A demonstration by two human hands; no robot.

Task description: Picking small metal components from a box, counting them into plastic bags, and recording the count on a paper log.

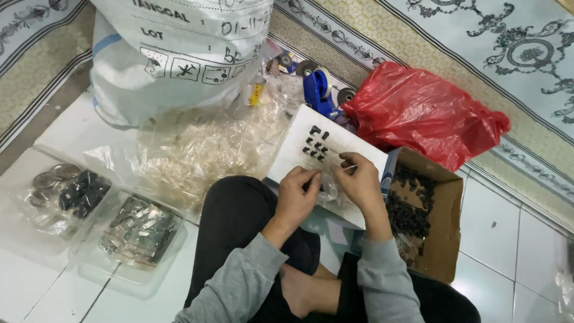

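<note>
Operator: Hands meet above the lap. The left hand is bent at the wrist, fingers curled inward and pinched on a small clear plastic bag. The right hand faces it, thumb and forefinger closed on the same bag from the other side. Both forearms, in grey sleeves, rise from the lower edge of the view.

Inspector: Position of the parts?

Operator: Just beyond the fingertips, small black clips lie on a white board. Right of the right hand, a cardboard box holds more black parts. Beyond it sits a red plastic bag. Left of the left hand, clear bags of metal pieces and black pieces lie on the floor. Ahead of both hands stands a large white sack.
</note>
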